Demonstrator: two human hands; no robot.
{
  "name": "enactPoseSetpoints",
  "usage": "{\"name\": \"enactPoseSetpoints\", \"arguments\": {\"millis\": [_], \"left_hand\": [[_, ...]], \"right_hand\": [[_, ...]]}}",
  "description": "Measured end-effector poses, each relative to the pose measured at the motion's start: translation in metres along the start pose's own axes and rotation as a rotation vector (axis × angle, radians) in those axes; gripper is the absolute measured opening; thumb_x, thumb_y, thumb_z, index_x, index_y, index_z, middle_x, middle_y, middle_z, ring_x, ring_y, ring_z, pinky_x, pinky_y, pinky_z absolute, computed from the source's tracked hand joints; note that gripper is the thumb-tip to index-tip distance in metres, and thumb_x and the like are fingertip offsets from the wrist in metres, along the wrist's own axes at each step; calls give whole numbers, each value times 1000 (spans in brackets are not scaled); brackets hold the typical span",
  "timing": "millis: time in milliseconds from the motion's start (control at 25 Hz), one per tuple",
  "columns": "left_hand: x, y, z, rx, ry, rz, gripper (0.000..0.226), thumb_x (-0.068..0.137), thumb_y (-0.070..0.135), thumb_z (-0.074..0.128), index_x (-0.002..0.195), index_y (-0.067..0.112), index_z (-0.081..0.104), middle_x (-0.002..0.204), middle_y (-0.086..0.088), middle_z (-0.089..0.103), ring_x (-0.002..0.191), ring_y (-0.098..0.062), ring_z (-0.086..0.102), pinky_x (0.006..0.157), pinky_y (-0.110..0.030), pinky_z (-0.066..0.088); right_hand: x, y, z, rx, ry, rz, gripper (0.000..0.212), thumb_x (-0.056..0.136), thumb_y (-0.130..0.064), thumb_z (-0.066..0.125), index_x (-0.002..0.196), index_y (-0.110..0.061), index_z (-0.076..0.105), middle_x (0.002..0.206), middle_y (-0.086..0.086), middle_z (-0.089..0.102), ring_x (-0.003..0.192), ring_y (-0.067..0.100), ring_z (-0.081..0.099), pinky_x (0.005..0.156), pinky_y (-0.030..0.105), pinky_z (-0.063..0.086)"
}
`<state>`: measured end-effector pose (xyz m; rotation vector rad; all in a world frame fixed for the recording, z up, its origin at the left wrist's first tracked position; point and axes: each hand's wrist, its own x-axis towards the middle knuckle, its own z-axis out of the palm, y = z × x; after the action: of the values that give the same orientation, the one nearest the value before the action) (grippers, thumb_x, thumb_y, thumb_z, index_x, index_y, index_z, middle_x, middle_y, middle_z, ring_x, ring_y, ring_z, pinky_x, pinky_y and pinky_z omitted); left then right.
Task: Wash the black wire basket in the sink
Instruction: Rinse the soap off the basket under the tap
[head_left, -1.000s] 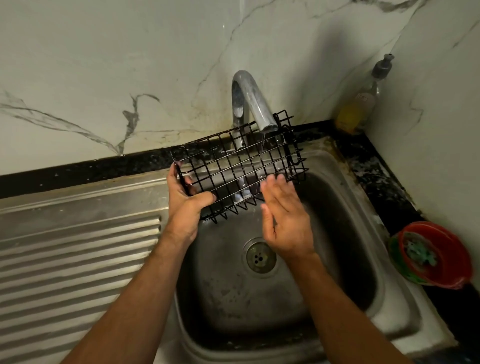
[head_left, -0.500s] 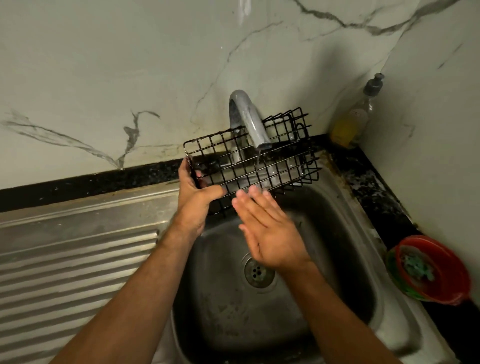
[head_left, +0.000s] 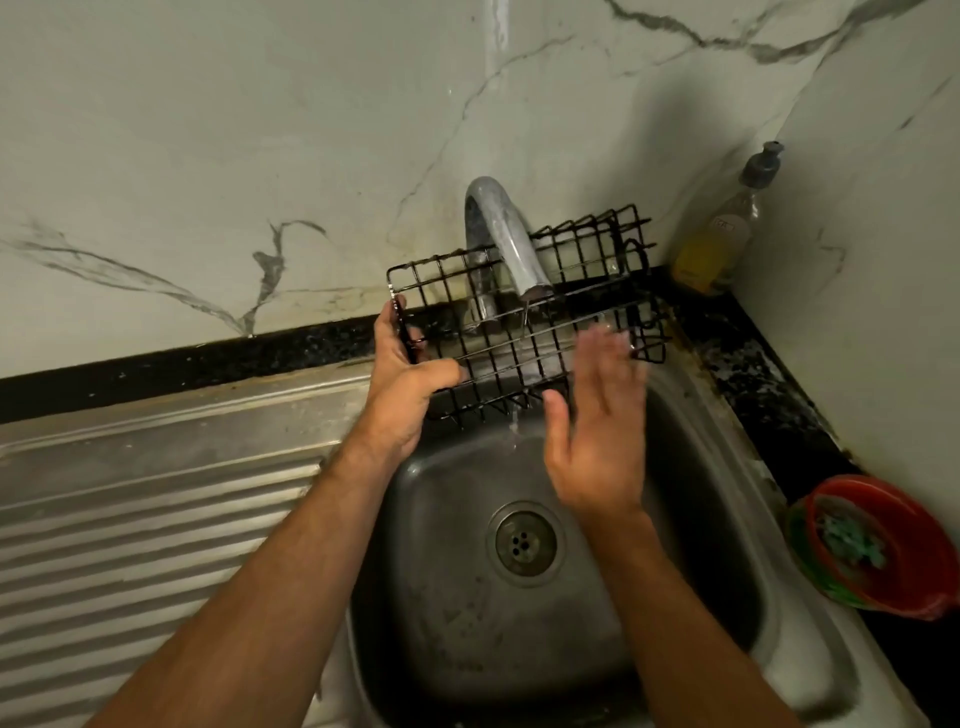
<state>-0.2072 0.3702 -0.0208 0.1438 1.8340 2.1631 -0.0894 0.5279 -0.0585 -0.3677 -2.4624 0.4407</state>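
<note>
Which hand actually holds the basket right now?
The left hand: it grips the black wire basket's left end. The right hand is flat, fingers straight against the front wires.

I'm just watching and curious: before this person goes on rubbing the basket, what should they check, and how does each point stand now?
1. Basket firmly held: ok, the left hand grips its left end.
2. Basket under the tap: ok, the spout sits over the wires.
3. Water running: ok, a thin stream falls through the basket into the sink.
4. Right hand free to rub: ok, open, with straight fingers at the front wires; actual contact cannot tell, they are blurred.
5. Drain clear: ok, no standing water seen.
6. Soap on the basket: cannot tell.
</note>
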Motion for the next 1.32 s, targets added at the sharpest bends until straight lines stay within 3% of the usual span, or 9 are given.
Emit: {"name": "enactPoseSetpoints", "arguments": {"millis": [80, 240, 400, 640, 880, 960, 1080, 1240, 1320], "left_hand": [[-4, -2, 0, 14, -30, -19, 105, 61, -15, 66, 153, 18, 30, 123, 1, 55, 100, -7, 62, 71, -20, 54], [-13, -11, -18, 4, -36, -54, 104, 56, -8, 65, 151, 19, 34, 127, -7, 54, 112, -20, 55, 79, -24, 54], [-20, -17, -27, 19, 20, -98, 111, 53, -4, 69, 154, 22, 32, 124, -10, 48, 110, -24, 50, 82, -26, 50], [-32, -17, -28, 12, -22, -83, 104, 53, -6, 71, 149, 2, 33, 103, -6, 66, 92, -18, 67, 76, -27, 56], [-41, -21, -28, 17, 88, -43, 108, 52, -7, 64, 153, 18, 32, 122, 2, 48, 108, -9, 51, 70, -16, 53], [-41, -21, -26, 13, 68, -32, 106, 54, -7, 63, 153, 15, 32, 115, 5, 49, 97, -4, 53, 68, -15, 52], [-40, -19, -31, -16, 96, -32, 100, 55, -6, 63, 150, 11, 35, 106, 4, 54, 89, -7, 56, 71, -20, 52], [-38, -20, -41, -7, 135, -66, 99, 56, -4, 64, 148, 11, 34, 104, 0, 47, 86, -10, 50, 77, -25, 47], [-39, -22, -39, 15, 118, -57, 97, 57, -4, 64, 147, 7, 30, 98, 4, 47, 84, -10, 49, 77, -27, 45]], "right_hand": [[-3, -4, -1, 0, 14, 43, 63, 104, -39, 32, 155, -3, 25, 164, 16, 16, 153, 33, 9, 122, 57, 11], [-18, -13, 3, 22, -104, -515, 52, 106, -34, 33, 150, -7, 40, 159, 11, 34, 150, 27, 25, 118, 54, 27], [-3, 6, -3, 3, -104, 20, 64, 104, -43, 30, 157, -8, 21, 166, 11, 14, 154, 25, 4, 122, 54, 15], [-2, -25, 3, 197, -57, -639, 44, 102, -31, 51, 138, -6, 57, 147, 11, 52, 141, 25, 43, 117, 46, 34], [-15, 14, 0, 346, 232, -97, 21, 94, -19, 65, 97, -1, 77, 110, 13, 72, 109, 24, 68, 88, 46, 57], [-12, -8, -1, 320, 196, 31, 24, 91, -21, 66, 104, -3, 75, 114, 13, 68, 116, 26, 61, 98, 48, 51], [-8, -16, -2, 209, 93, -237, 36, 93, -25, 64, 125, -9, 69, 134, 10, 62, 138, 30, 46, 114, 58, 34], [14, -7, -16, 162, -253, 27, 83, 93, -66, 45, 159, -26, 16, 167, 0, -5, 152, 15, -18, 123, 49, -9], [17, -28, -15, 54, -345, -11, 90, 93, -73, 30, 160, -23, -1, 165, 2, -20, 150, 23, -26, 120, 52, -15]]}}
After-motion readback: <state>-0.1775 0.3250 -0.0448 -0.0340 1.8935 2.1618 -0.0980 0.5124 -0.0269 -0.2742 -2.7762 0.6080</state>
